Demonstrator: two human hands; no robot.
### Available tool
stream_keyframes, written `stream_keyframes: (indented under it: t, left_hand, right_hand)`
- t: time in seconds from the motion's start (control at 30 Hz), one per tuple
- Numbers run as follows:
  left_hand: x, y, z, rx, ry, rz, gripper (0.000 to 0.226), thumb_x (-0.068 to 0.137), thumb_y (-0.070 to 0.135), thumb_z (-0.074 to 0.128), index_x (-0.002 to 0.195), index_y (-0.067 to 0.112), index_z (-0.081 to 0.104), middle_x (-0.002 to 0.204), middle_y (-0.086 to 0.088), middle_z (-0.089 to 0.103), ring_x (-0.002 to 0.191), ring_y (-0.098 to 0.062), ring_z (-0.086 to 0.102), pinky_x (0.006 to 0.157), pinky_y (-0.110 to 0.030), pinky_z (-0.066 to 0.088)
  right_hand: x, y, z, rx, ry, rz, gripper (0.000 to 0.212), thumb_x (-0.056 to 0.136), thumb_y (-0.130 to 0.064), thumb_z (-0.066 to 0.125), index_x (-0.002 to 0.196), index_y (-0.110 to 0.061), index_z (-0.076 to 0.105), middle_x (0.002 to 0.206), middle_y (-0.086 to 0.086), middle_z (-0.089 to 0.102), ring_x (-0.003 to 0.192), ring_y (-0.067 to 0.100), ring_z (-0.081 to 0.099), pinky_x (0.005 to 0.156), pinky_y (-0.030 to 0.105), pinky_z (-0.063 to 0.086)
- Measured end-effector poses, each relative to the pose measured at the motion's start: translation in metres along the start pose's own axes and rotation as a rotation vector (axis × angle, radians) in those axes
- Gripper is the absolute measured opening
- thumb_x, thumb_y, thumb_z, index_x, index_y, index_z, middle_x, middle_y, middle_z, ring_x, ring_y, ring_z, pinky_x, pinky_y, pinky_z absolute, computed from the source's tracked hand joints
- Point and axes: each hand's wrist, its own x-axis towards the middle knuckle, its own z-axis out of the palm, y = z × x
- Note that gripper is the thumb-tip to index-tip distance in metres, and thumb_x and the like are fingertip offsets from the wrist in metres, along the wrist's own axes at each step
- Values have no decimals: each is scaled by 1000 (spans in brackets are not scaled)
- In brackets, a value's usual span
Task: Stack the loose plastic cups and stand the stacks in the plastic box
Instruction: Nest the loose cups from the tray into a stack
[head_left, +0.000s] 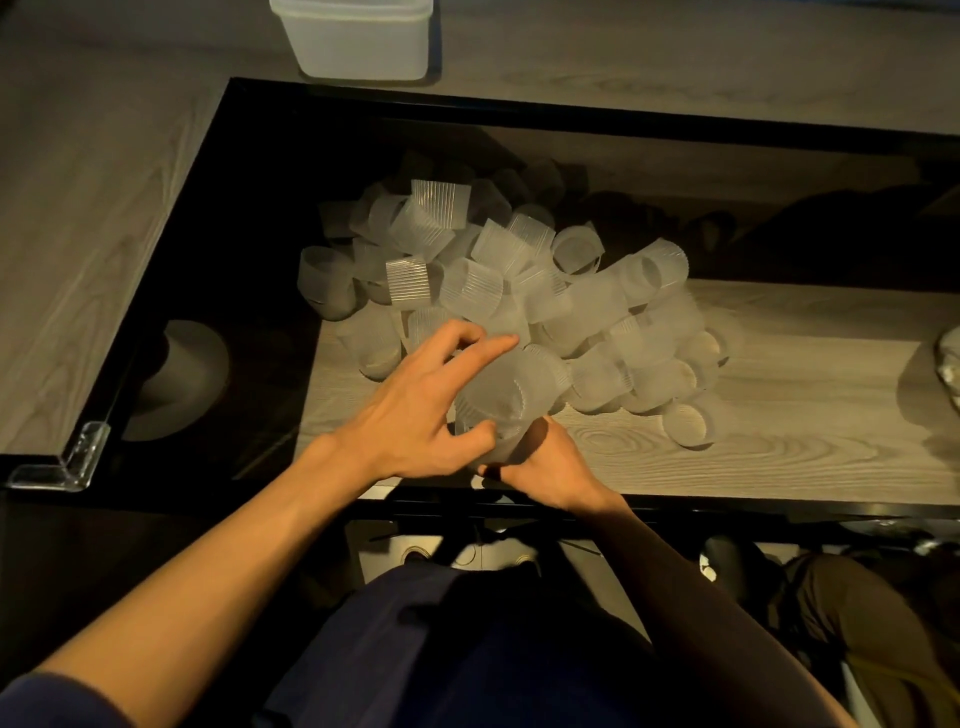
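Observation:
A heap of several translucent ribbed plastic cups (519, 280) lies on the dark glass table (244, 218). Close to the front edge, a short stack of cups (501, 405) is held tilted toward me. My right hand (545, 467) grips the stack from below, at its base. My left hand (415, 410) is on the stack's left side, thumb pressed to the cups, fingers spread over the top. The white plastic box (358, 39) stands beyond the table's far left corner, with its inside hidden.
A clear corner guard (67, 462) caps the table's near left corner. A pale object (950, 364) is cut off at the right edge. Wooden floor and a round table foot (182, 384) show through the glass. My lap lies under the front edge.

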Motion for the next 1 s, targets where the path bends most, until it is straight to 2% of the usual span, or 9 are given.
stream_keyframes:
  t: [0.13,0.27,0.33,0.4,0.5,0.67,0.73,0.83,1.0]
  left_hand:
    - [-1,2,8,24,-47,-23,80,84,41,60,153,8,38,133,-7,46,119,-17,48,94,-36,48]
    - [-16,-10,20,101,-198,-140,94,83,59,61,161,22,23,154,-4,29,147,-20,24,113,-46,34]
    - [-19,-17,19,-52,-191,-224,89,87,66,54,161,27,24,158,1,27,148,-14,24,115,-40,32]
    - [-16,-24,16,-220,-40,-360,80,91,65,46,158,23,31,155,3,33,143,-8,31,112,-26,31]
    - [-11,-49,5,-84,259,-692,72,95,49,56,155,14,35,153,-11,37,140,-21,37,111,-33,33]
    - [-19,-110,-2,168,45,-1160,65,93,49,66,151,33,41,162,-19,17,147,-43,23,115,-58,30]
    - [-25,-125,3,147,-11,-1197,47,94,48,66,137,33,56,155,-19,34,139,-43,36,112,-56,38]
    - [-30,-126,9,80,119,-1155,16,95,38,66,103,24,67,121,-15,65,112,-34,60,93,-45,53]
    - [-32,-108,1,-38,404,-1070,21,89,33,71,102,21,59,112,-4,62,106,-23,60,87,-36,51]
  right_hand:
    - [0,-1,-1,-21,-32,8,54,66,-55,78,114,-35,64,105,-18,70,99,-2,67,84,33,59]
    - [1,2,-3,-15,-22,-30,81,64,-67,80,134,-36,55,124,-18,64,116,0,61,92,31,56]
    - [2,2,-4,-22,-28,-45,84,65,-65,83,137,-36,52,127,-17,62,118,1,59,96,34,55]
    - [1,1,-6,-29,-7,-45,83,64,-58,87,136,-35,52,128,-15,62,117,3,59,97,32,53]
    - [-1,-1,-7,-27,12,-30,84,63,-52,91,134,-31,53,127,-14,61,114,4,58,95,27,50]
    - [-2,-3,-7,-15,19,-21,84,63,-48,93,135,-29,53,125,-14,62,113,4,59,95,26,50]
    - [-2,-4,-7,-13,17,-12,85,63,-49,93,135,-29,53,126,-13,62,114,4,59,95,26,51]
    - [-2,-5,-7,-22,12,-12,85,63,-50,92,135,-29,53,127,-13,61,114,5,59,96,27,51]
    - [-1,-5,-7,-29,10,-10,85,64,-50,92,136,-29,52,129,-12,61,115,4,57,94,22,47]
